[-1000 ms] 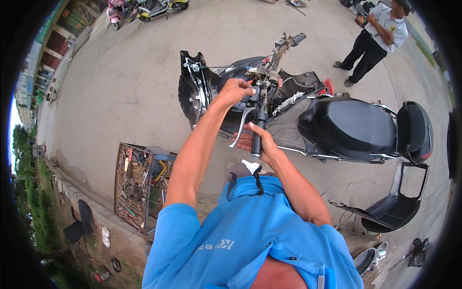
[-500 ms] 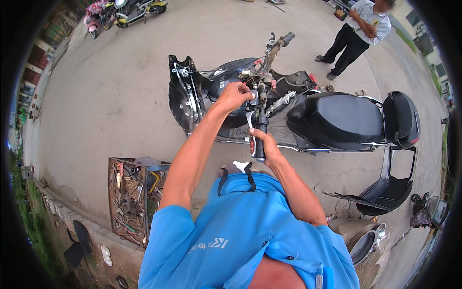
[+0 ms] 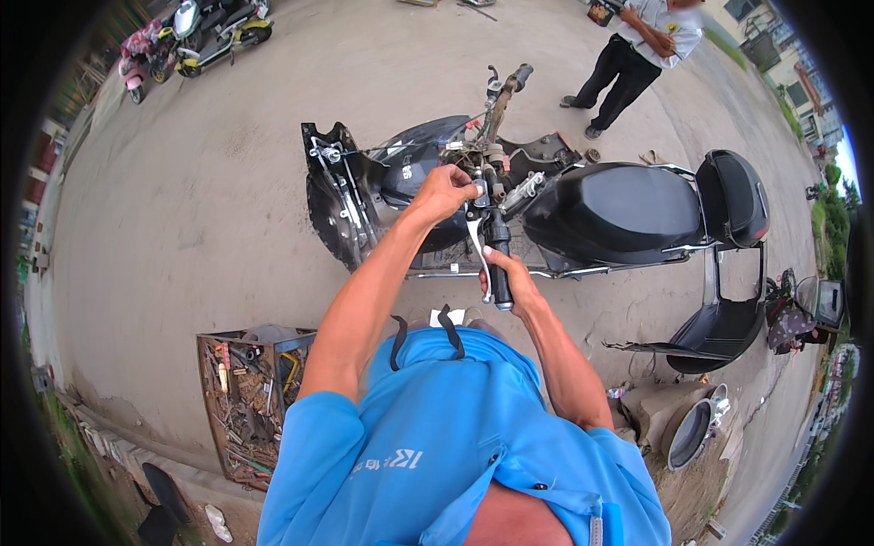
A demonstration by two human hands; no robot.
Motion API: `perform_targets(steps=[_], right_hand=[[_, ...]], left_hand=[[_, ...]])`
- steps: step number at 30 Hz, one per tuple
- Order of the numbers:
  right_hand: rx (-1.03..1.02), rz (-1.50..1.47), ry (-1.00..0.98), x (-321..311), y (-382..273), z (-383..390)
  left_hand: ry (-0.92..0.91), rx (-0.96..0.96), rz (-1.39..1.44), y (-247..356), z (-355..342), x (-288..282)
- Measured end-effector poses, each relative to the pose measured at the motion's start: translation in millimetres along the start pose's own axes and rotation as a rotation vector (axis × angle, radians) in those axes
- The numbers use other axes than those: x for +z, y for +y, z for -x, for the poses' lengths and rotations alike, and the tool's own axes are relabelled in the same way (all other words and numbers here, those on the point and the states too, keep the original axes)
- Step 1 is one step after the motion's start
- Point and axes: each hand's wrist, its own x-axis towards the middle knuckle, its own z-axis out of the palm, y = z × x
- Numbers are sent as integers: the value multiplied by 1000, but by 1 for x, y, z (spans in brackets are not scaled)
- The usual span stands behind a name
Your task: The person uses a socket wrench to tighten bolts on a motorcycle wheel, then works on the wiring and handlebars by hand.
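Observation:
A black scooter point(image 3: 619, 205) stands stripped of panels, wiring exposed around its handlebar stem. My left hand point(image 3: 448, 189) is closed in a pinch at the small brake reservoir point(image 3: 482, 191) by the near handlebar end; what is between thumb and fingers is hidden. Below it, my right hand point(image 3: 505, 273) wraps round the black handlebar grip point(image 3: 501, 289), with fingers by the silver brake lever point(image 3: 476, 237), which lies close along the grip. A loosened black front panel point(image 3: 332, 218) with silver fittings juts out at the scooter's left.
A person point(image 3: 628, 59) stands beyond the scooter. Parked scooters point(image 3: 209, 36) are at the back left. A rusty tool box point(image 3: 211, 400) sits at lower left. A black body panel point(image 3: 719, 328) and metal basins point(image 3: 687, 432) lie at right, near another vehicle point(image 3: 797, 309).
My right fingers have closed from a loose spread, and the lever has swung inward toward the grip. My left hand stays at the reservoir. The view has shifted, moving the surroundings in frame.

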Motion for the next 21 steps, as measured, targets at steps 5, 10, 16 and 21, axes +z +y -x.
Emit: perform_targets(steps=[5, 10, 16, 21], right_hand=[[50, -554, -167, 18, -10, 14], [-56, -180, -17, -10, 15, -14], [-20, -555, -308, 11, -1, 7], [-32, -125, -143, -18, 19, -21]], left_hand=[[-5, 32, -8, -4, -3, 1], [-39, 14, -7, 3, -1, 1], [-20, 23, -24, 3, 2, -3], [-28, 33, -74, 8, 3, -2]])
